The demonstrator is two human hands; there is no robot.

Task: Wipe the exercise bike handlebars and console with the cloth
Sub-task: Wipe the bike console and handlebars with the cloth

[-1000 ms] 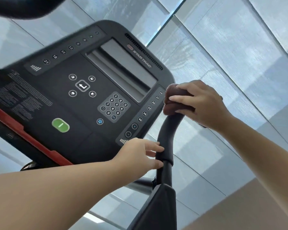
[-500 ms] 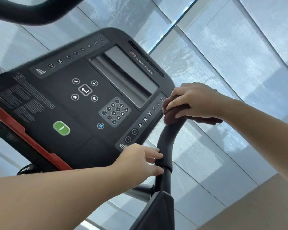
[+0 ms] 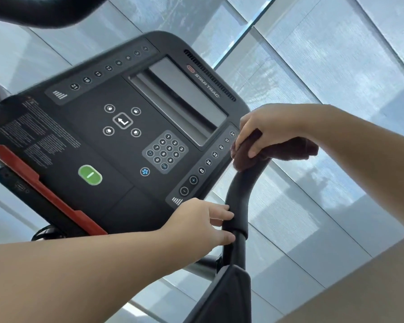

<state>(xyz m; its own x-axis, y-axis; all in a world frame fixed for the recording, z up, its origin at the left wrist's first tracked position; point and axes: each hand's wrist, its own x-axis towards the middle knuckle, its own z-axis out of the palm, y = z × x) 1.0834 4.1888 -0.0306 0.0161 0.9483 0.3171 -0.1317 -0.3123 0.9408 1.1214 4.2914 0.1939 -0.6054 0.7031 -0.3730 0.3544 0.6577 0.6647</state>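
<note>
The brown cloth caps the top bend of the right handlebar, at 3 o'clock from the console. The right hand grips it, fingers curled over. The bar runs down toward 6 o'clock, where the left hand rests loosely extended fingers against it, holding nothing.

**Bare hands, bare forearms**

The left hand and right hand are both uncovered. The left forearm and right forearm are bare from the wrist outward (as far as the view reaches), smooth and rounded in outline.
</note>
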